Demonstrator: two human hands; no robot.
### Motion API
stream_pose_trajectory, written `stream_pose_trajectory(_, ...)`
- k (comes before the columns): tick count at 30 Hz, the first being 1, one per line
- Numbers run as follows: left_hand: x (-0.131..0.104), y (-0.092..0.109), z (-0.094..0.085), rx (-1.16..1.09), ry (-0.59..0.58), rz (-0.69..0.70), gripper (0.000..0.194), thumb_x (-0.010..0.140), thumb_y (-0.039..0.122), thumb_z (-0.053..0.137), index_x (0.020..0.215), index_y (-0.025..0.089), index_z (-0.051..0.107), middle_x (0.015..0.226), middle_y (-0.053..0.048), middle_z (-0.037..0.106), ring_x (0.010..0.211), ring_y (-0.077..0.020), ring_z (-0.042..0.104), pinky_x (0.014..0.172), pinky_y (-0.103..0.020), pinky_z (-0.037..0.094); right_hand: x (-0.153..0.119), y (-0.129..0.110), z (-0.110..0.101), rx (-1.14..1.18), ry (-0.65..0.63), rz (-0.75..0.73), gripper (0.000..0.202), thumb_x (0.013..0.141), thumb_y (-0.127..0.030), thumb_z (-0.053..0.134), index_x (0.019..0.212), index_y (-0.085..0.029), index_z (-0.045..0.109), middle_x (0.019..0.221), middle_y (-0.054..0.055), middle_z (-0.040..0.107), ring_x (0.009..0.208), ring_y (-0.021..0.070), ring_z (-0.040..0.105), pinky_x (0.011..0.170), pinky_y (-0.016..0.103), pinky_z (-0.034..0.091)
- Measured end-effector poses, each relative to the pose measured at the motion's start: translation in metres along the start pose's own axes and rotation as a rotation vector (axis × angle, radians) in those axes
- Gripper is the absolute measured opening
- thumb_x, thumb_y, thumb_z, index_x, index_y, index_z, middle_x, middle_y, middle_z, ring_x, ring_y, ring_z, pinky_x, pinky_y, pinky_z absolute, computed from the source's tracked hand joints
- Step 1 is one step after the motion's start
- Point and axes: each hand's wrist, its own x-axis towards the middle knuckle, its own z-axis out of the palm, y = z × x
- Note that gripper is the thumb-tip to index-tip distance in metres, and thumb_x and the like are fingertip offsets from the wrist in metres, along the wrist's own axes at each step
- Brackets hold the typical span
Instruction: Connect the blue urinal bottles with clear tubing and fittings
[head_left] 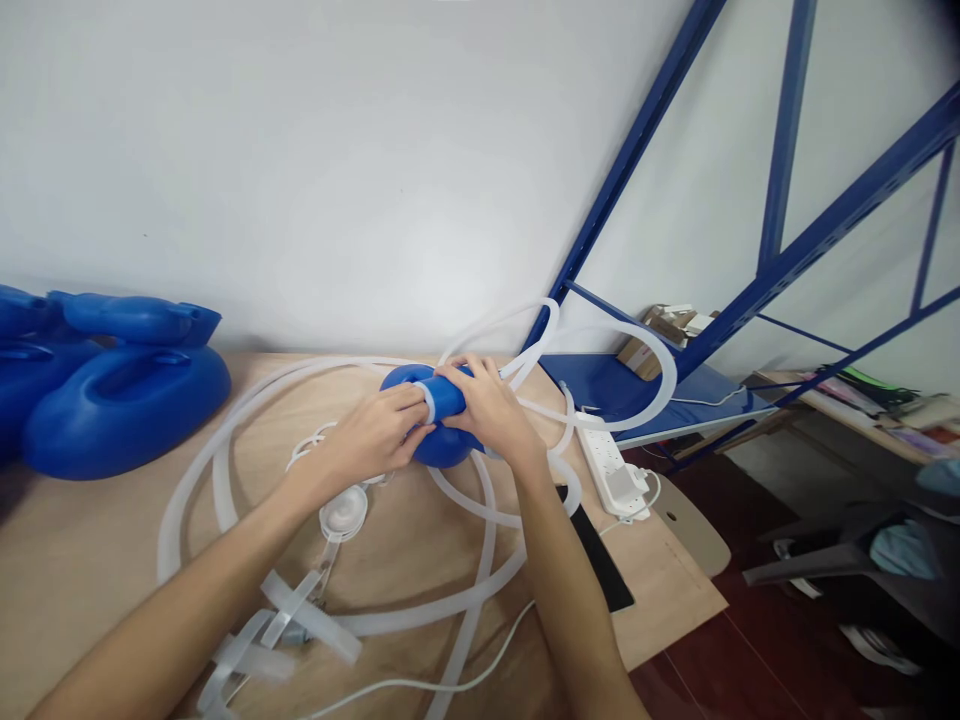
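A blue plastic bottle with a rounded body lies on the wooden table, its neck pointing to the left. At the neck's mouth is a white ring. My left hand is closed on this ring, fingertips over its edge. From the other side my right hand grips the blue neck, thumb and fingers curled round it. Both hands hide part of the bottle. Translucent white tubing loops around and behind it on the table.
Several blue bottles stand at the left by the wall. Short tube pieces and a round white part lie nearer. To the right are a white power strip, a black flat item and a blue metal rack.
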Motion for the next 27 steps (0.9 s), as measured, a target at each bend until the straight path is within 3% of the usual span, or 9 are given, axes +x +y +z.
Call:
stream_pose_trajectory(3,-0.002,0.0,-0.013,-0.071,-0.107,-0.03,0.024,0.101,0.022,0.051,0.08,0.017,0.062,0.086,-0.007,0.065,0.077,-0.0184,0.06,0.072,-0.032,0.046,-0.001,0.005,0.0,0.006,-0.009,-0.019,0.061,0.083,-0.012,0.074,0.14,-0.027,0.06,0.14,0.009,0.055,0.12,0.0322,0.049,0.1,0.048,0.052)
stream_pose_trajectory(8,-0.011,-0.01,-0.031,-0.053,-0.314,-0.195,0.024,0.097,0.029,0.057,0.077,0.019,0.064,0.082,-0.004,0.068,0.072,-0.0185,0.059,0.066,-0.031,0.038,-0.001,0.014,0.005,0.037,0.029,-0.01,0.059,0.08,-0.018,0.078,0.136,-0.025,0.061,0.135,0.011,0.055,0.118,0.033,0.05,0.103,0.05,0.05)
stream_pose_trajectory(12,-0.017,-0.023,-0.034,-0.054,-0.584,-0.4,0.029,0.093,0.04,0.064,0.072,0.021,0.069,0.077,-0.004,0.07,0.07,-0.0204,0.06,0.064,-0.032,0.032,0.0,0.012,0.004,0.097,0.038,0.026,0.059,0.08,-0.023,0.08,0.136,-0.026,0.06,0.132,0.01,0.056,0.118,0.0332,0.051,0.103,0.05,0.049)
stream_pose_trajectory(15,-0.017,-0.026,-0.032,-0.093,-0.662,-0.479,0.034,0.092,0.047,0.065,0.071,0.022,0.071,0.075,-0.006,0.071,0.068,-0.0212,0.06,0.064,-0.031,0.032,0.001,0.012,0.003,0.119,0.04,0.026,0.058,0.081,-0.026,0.08,0.135,-0.026,0.06,0.132,0.01,0.056,0.118,0.0332,0.052,0.103,0.05,0.048)
stream_pose_trajectory(18,-0.013,-0.02,-0.024,-0.157,-0.547,-0.515,0.035,0.095,0.052,0.058,0.085,0.023,0.074,0.083,-0.006,0.074,0.073,-0.022,0.063,0.066,-0.031,0.036,0.002,0.014,0.005,0.14,0.052,0.008,0.059,0.08,-0.024,0.081,0.135,-0.025,0.06,0.132,0.01,0.057,0.118,0.0326,0.053,0.105,0.049,0.047)
stream_pose_trajectory(21,-0.009,-0.013,-0.005,-0.374,-0.28,-0.527,0.035,0.093,0.054,0.06,0.098,0.022,0.074,0.097,-0.007,0.075,0.088,-0.0237,0.066,0.079,-0.032,0.044,0.003,0.018,0.007,0.179,0.064,-0.019,0.06,0.077,-0.022,0.082,0.133,-0.024,0.061,0.131,0.01,0.058,0.12,0.0323,0.054,0.106,0.048,0.047)
stream_pose_trajectory(24,-0.005,-0.007,0.02,-0.567,-0.076,-0.616,0.036,0.086,0.054,0.065,0.088,0.02,0.074,0.094,-0.008,0.075,0.089,-0.0246,0.066,0.084,-0.034,0.048,0.005,0.02,0.009,0.222,0.067,-0.041,0.061,0.076,-0.021,0.083,0.132,-0.024,0.061,0.131,0.009,0.059,0.122,0.032,0.054,0.107,0.047,0.046)
stream_pose_trajectory(27,-0.002,-0.004,0.037,-0.635,0.019,-0.737,0.039,0.084,0.055,0.063,0.085,0.018,0.073,0.085,-0.007,0.075,0.079,-0.0221,0.067,0.077,-0.032,0.051,0.005,0.02,0.008,0.226,0.068,-0.053,0.06,0.075,-0.019,0.083,0.13,-0.024,0.061,0.13,0.009,0.06,0.121,0.0317,0.055,0.107,0.047,0.046)
